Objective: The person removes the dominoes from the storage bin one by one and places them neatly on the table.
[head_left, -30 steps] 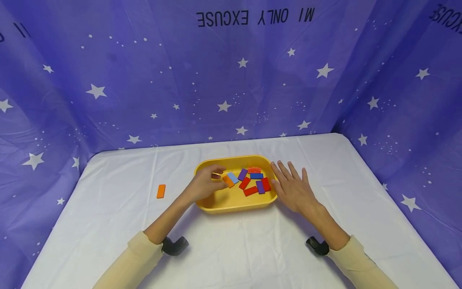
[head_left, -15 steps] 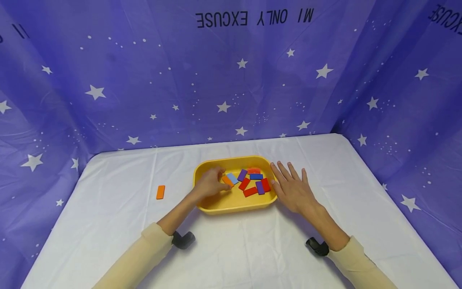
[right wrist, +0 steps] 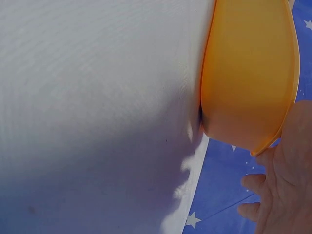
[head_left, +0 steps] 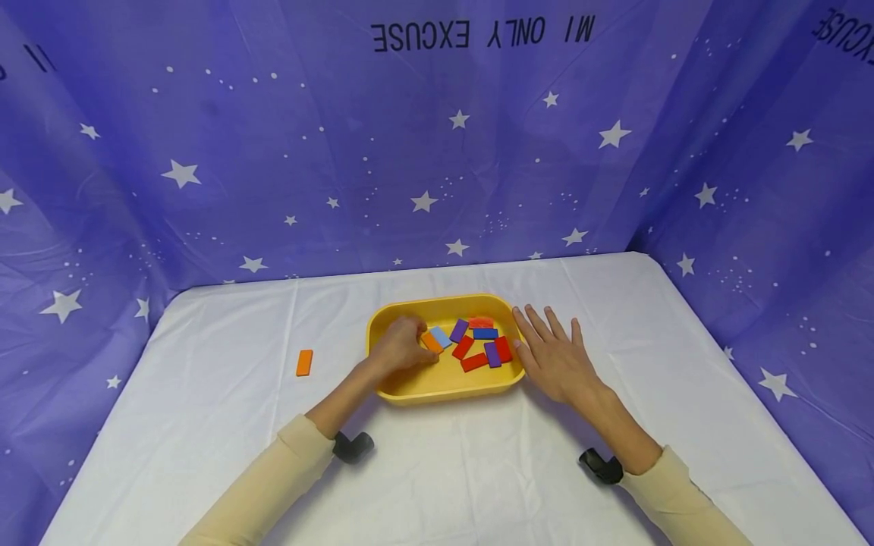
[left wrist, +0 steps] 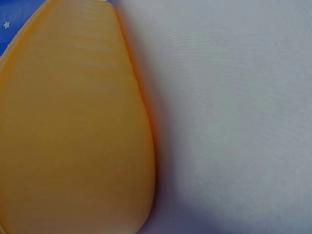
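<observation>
Inside the yellow tray (head_left: pixel 444 392), my left hand (head_left: pixel 397 345) pinches an orange block (head_left: pixel 432 343) between thumb and fingers, at its two ends. A light blue block (head_left: pixel 440 337) lies right against the orange one. My right hand (head_left: pixel 556 360) has its fingers spread and touches the tray's right end with the thumb side. The right wrist view shows that hand (right wrist: pixel 287 180) beside the rim of the tray (right wrist: pixel 248 68). In the left wrist view only the tray's outer side (left wrist: pixel 83 122) shows, and the left hand is out of sight.
Farther right in the tray lie purple blocks (head_left: pixel 459 331), red blocks (head_left: pixel 474 362), a dark blue block (head_left: pixel 485 334) and a lighter red one (head_left: pixel 481 322). Another orange block (head_left: pixel 304 362) lies on the white tablecloth (head_left: pixel 437 470). A purple star-patterned curtain (head_left: pixel 382 152) hangs behind.
My left hand has moved right and down into the tray, and its thumb and fingers have closed in on the orange block. The right hand has stayed in place.
</observation>
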`<state>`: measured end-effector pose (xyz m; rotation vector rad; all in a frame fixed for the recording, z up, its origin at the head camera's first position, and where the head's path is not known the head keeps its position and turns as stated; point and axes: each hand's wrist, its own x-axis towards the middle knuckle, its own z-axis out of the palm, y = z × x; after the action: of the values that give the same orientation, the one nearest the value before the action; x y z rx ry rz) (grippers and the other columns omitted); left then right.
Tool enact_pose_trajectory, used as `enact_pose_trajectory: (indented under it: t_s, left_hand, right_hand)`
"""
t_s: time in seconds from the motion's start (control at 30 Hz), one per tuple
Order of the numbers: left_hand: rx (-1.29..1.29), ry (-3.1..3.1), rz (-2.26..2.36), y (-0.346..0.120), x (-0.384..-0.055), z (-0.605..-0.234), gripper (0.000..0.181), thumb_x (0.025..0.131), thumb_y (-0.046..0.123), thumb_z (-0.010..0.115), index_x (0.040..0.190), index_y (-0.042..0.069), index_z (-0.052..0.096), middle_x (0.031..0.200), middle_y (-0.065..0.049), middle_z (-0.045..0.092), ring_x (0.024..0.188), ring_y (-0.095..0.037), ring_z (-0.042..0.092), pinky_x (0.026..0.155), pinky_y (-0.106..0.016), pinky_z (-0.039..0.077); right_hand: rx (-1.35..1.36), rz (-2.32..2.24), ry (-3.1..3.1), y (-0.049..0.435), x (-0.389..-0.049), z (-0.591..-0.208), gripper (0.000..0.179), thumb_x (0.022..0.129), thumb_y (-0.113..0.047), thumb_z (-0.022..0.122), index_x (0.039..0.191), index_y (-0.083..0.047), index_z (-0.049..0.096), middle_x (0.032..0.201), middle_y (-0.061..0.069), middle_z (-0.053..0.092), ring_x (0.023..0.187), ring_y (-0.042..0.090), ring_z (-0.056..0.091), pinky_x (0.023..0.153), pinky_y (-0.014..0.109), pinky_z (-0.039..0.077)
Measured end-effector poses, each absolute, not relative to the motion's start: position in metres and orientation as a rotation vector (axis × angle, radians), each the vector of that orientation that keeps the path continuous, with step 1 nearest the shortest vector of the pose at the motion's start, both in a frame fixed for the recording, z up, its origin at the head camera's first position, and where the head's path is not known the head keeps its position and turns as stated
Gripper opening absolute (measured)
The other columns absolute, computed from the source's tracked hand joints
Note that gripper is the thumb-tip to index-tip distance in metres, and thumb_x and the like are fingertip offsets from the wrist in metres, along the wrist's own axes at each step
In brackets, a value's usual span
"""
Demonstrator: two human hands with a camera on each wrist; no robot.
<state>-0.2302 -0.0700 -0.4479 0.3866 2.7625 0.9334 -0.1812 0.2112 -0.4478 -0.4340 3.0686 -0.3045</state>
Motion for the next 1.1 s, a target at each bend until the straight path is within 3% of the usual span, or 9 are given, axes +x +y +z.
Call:
enact_pose_trajectory:
  t_s: [0.13,0.33,0.77,1.1]
  left_hand:
    - [0.410,2.793,0.870,-0.069,-0.230,-0.449,0.041,0.073,0.017,0.089,0.102,-0.004,0.068,0.083,-0.008,0.055,0.088,-0.025,0.049,0.077,-0.033,0.043]
    - [0.394,2.792,0.853,-0.068,-0.230,-0.449,0.045,0.075,0.016,0.088,0.111,-0.005,0.069,0.095,-0.011,0.059,0.096,-0.026,0.050,0.088,-0.037,0.045]
    - [0.427,2.730,0.988,-0.076,-0.225,-0.439,0.049,0.077,0.014,0.086,0.117,-0.005,0.067,0.093,-0.008,0.056,0.093,-0.024,0.051,0.085,-0.035,0.045]
    - [0.629,2.598,1.146,-0.091,-0.217,-0.419,0.050,0.081,0.010,0.080,0.127,-0.001,0.064,0.115,-0.012,0.059,0.098,-0.024,0.058,0.089,-0.036,0.049]
  right_hand:
    - [-0.431,-0.303,3.069,0.211,-0.181,-0.448,0.063,0.106,-0.040,0.039,0.161,-0.016,0.018,0.163,0.013,0.020,0.149,0.041,0.009,0.111,0.068,-0.003]
    - [-0.426,-0.308,3.070,0.211,-0.182,-0.448,0.063,0.106,-0.040,0.039,0.161,-0.016,0.018,0.163,0.013,0.019,0.149,0.041,0.008,0.111,0.068,-0.005]
    - [-0.423,-0.294,3.061,0.209,-0.182,-0.449,0.064,0.106,-0.042,0.038,0.161,-0.018,0.016,0.164,0.012,0.017,0.149,0.041,0.006,0.111,0.067,-0.007]
    - [-0.414,-0.284,3.060,0.210,-0.182,-0.449,0.064,0.106,-0.041,0.037,0.161,-0.017,0.015,0.164,0.012,0.018,0.149,0.041,0.007,0.111,0.067,-0.006]
